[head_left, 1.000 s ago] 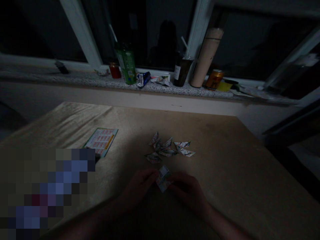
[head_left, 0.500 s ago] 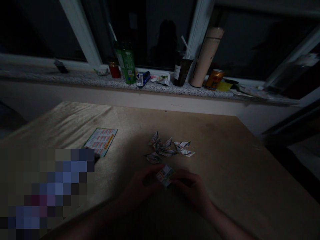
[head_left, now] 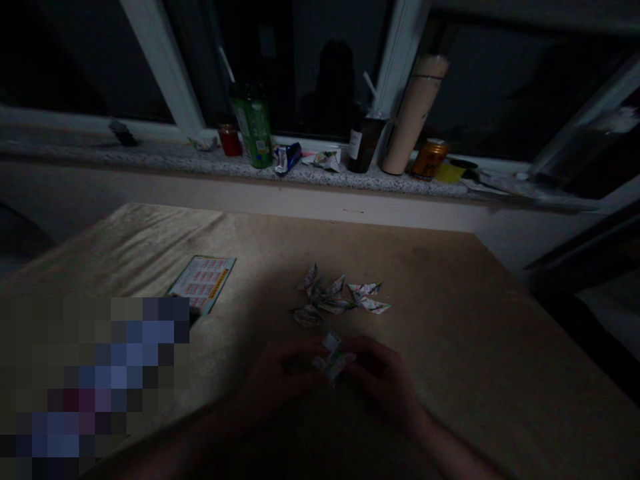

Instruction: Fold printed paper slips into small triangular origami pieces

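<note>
Between my hands is a small piece of folded printed paper [head_left: 331,360], its flaps standing out to the sides. My left hand [head_left: 286,373] pinches its left side, and my right hand [head_left: 380,370] pinches its right side. Dim light hides the exact fingertip contact. Just beyond my fingers lie several folded paper pieces [head_left: 334,293] with pointed wings, made of similar printed paper and grouped close together on the table [head_left: 450,320].
A printed sheet or booklet [head_left: 207,277] lies on the table at left, beside a pixelated area. Along the windowsill [head_left: 320,175] stand a green cup [head_left: 256,127], a dark cup [head_left: 364,143], a tall pale flask [head_left: 415,113], an orange can [head_left: 430,159] and a red jar [head_left: 229,141].
The paper in my hands was a flatter diamond; its side flaps are now spread apart and bent. My right fingers have shifted slightly along its right edge.
</note>
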Demonstrator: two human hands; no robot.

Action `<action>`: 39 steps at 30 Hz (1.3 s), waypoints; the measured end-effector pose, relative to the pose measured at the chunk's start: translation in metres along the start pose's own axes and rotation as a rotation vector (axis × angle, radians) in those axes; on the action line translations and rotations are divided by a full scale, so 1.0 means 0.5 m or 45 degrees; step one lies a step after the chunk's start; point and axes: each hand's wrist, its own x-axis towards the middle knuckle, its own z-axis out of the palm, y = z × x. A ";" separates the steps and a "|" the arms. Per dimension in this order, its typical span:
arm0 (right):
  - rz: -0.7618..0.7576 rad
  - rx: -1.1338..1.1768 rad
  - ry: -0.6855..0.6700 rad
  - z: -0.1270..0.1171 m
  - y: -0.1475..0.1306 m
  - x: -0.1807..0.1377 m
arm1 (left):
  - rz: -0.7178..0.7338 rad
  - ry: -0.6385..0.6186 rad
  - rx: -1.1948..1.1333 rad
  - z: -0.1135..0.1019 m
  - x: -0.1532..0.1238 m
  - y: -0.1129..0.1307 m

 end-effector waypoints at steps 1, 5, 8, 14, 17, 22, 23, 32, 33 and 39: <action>-0.009 0.005 0.007 0.000 0.001 0.000 | -0.006 0.004 0.006 0.000 0.000 0.001; -0.028 -0.031 0.049 -0.001 0.000 0.001 | -0.053 0.022 -0.012 0.001 -0.001 -0.006; -0.006 -0.060 0.045 -0.001 -0.003 0.001 | -0.084 0.030 -0.072 0.001 0.000 -0.014; 0.103 -0.106 0.038 0.002 -0.009 0.001 | -0.014 -0.027 -0.061 -0.002 0.002 -0.010; 0.123 -0.081 0.080 0.004 -0.011 0.003 | -0.021 0.019 -0.091 0.000 0.001 -0.011; 0.097 0.009 0.153 0.005 -0.011 0.003 | -0.117 0.137 -0.155 0.001 0.004 -0.019; 0.098 0.029 0.160 0.006 -0.011 0.003 | -0.125 0.139 -0.174 0.001 0.005 -0.019; 0.118 0.128 0.182 0.009 -0.009 0.000 | -0.145 0.189 -0.139 0.000 0.003 -0.012; 0.109 0.121 0.172 0.008 -0.009 0.001 | -0.127 0.186 -0.128 0.000 0.003 -0.014; 0.155 0.092 0.139 0.006 -0.008 -0.001 | -0.076 0.173 -0.087 -0.002 0.003 -0.022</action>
